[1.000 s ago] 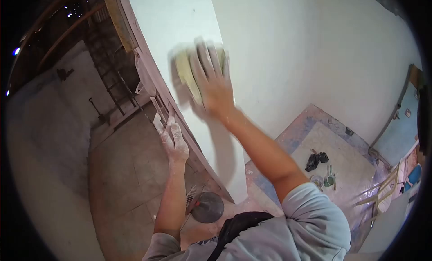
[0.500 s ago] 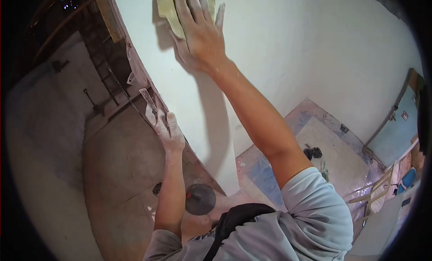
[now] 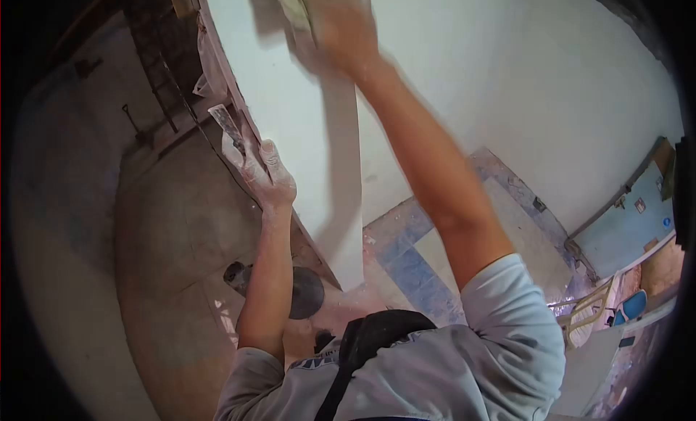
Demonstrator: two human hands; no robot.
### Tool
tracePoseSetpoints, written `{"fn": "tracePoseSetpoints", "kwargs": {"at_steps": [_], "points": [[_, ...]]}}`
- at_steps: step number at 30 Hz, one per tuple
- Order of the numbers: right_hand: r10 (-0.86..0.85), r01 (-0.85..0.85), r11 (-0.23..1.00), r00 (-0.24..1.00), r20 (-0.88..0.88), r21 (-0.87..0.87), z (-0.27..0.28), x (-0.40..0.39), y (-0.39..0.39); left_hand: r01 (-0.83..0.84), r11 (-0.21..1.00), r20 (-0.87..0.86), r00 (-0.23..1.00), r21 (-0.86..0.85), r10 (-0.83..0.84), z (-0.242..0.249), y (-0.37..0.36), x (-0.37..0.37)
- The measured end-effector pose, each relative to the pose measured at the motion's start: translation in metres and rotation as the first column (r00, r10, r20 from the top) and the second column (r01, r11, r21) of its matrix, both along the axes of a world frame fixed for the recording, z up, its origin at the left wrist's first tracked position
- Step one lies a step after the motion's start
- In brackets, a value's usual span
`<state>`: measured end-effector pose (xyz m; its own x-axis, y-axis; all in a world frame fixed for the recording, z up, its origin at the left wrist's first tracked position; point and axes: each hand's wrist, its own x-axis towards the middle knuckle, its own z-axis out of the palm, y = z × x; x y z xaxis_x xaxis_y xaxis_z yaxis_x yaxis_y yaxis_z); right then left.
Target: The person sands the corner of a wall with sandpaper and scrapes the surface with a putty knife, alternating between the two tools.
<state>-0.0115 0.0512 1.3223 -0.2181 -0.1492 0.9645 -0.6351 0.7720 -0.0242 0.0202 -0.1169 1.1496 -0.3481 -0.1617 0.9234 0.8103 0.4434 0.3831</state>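
Observation:
My right hand is pressed to the white wall near the top of view, fingers over a pale yellow pad. Whether the pad is sponge or folded sandpaper I cannot make out; the top edge cuts off part of it. Lower and to the left, my dust-covered left hand is at the wall's left edge, thumb up beside it. A narrow, flat, dusty tool sticks up from its fingers; its lower part is hidden in the hand.
Below my left forearm, a dark round object sits on the floor beside a small black item. Torn plastic hangs at the wall's edge. A shovel leans far left. At right are a light blue panel and a chair.
My right hand and the pad have moved up and slightly right in view. My left hand and its flat tool have shifted up. The whole view has tilted a little.

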Motion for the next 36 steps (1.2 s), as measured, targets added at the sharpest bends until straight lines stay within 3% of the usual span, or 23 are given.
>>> {"fn": "tracePoseSetpoints", "kwargs": {"at_steps": [5,6,7,8,10,11,12,13,16,17,19,20,21,24,26,28,29,31,32,35,36], "points": [[-0.068,0.067,0.998,0.997,0.048,0.014,0.000,0.003,-0.006,-0.001,1.000,-0.025,1.000,0.011,0.001,-0.006,0.001,-0.003],[-0.166,0.164,0.986,0.978,-0.130,-0.026,-0.048,0.017,-0.012,0.044,0.998,-0.030,0.999,0.036,-0.043,-0.006,0.002,-0.002],[-0.157,0.156,0.988,0.982,-0.105,-0.013,-0.097,0.033,-0.017,-0.005,1.000,-0.031,0.999,0.020,0.006,-0.008,-0.002,-0.006],[-0.253,0.255,0.967,0.966,-0.051,0.026,-0.169,0.026,-0.016,0.000,1.000,-0.046,0.999,0.027,0.001,-0.009,-0.001,-0.007],[-0.338,0.313,0.938,0.921,0.192,0.150,-0.339,0.026,-0.012,-0.005,1.000,-0.085,0.996,0.022,0.006,-0.006,0.002,-0.005],[-0.178,0.156,0.984,0.902,0.393,0.087,-0.408,0.038,-0.011,-0.014,0.999,-0.092,0.996,0.033,0.017,-0.003,0.004,-0.005],[-0.203,0.089,0.975,0.720,0.664,0.202,-0.439,0.065,-0.006,-0.020,0.999,-0.090,0.996,0.032,0.022,-0.003,0.004,-0.002],[-0.237,0.127,0.969,0.732,0.639,0.213,-0.476,0.078,-0.008,-0.014,1.000,-0.036,0.999,0.023,0.015,-0.002,0.004,0.001],[-0.229,0.191,0.973,0.816,0.530,0.126,-0.458,0.064,-0.016,-0.013,1.000,-0.085,0.996,0.006,0.013,-0.003,0.002,-0.006],[-0.200,0.197,0.979,0.845,0.495,0.059,-0.424,0.050,-0.017,0.021,0.999,-0.104,0.994,0.031,-0.018,-0.003,0.003,-0.008],[-0.230,0.232,0.973,0.961,0.151,0.008,-0.297,0.028,-0.012,0.024,0.999,-0.063,0.998,0.023,-0.023,-0.004,0.003,-0.002],[-0.219,0.212,0.976,0.950,0.223,0.056,-0.228,0.041,-0.011,0.025,0.999,-0.036,0.999,0.022,-0.024,-0.004,0.004,-0.001],[-0.226,0.224,0.974,0.965,0.134,0.030,-0.188,0.037,-0.010,0.028,0.999,-0.021,0.999,0.037,-0.027,-0.009,0.001,-0.005],[-0.179,0.177,0.984,0.971,0.156,0.026,-0.223,0.038,-0.005,0.000,1.000,-0.025,1.000,0.006,0.000,-0.007,0.003,-0.003],[-0.184,0.187,0.982,0.941,0.284,0.014,-0.359,0.027,0.001,0.014,1.000,-0.086,0.996,0.024,-0.012,-0.004,0.007,-0.003],[-0.255,0.209,0.966,0.856,0.449,0.150,-0.443,0.054,0.006,0.032,0.997,-0.102,0.994,0.067,-0.025,-0.001,0.009,-0.004],[-0.324,0.214,0.942,0.785,0.528,0.260,-0.445,0.070,0.003,0.040,0.997,-0.063,0.997,0.059,-0.036,-0.005,0.005,-0.002],[-0.169,0.168,0.985,0.892,0.420,0.041,-0.437,0.061,-0.012,0.057,0.996,-0.095,0.994,0.063,-0.050,-0.006,0.006,-0.008],[-0.193,0.182,0.981,0.905,0.379,0.067,-0.412,0.046,-0.016,0.060,0.996,-0.082,0.995,0.070,-0.054,-0.007,0.005,-0.006],[-0.173,0.181,0.983,0.970,0.169,-0.034,-0.254,0.045,-0.024,0.015,1.000,-0.051,0.999,0.015,-0.014,-0.006,0.001,-0.002],[-0.211,0.214,0.977,0.969,0.129,-0.006,-0.243,0.038,-0.025,0.003,1.000,-0.038,0.999,-0.003,-0.003,-0.005,0.000,-0.001]]}}
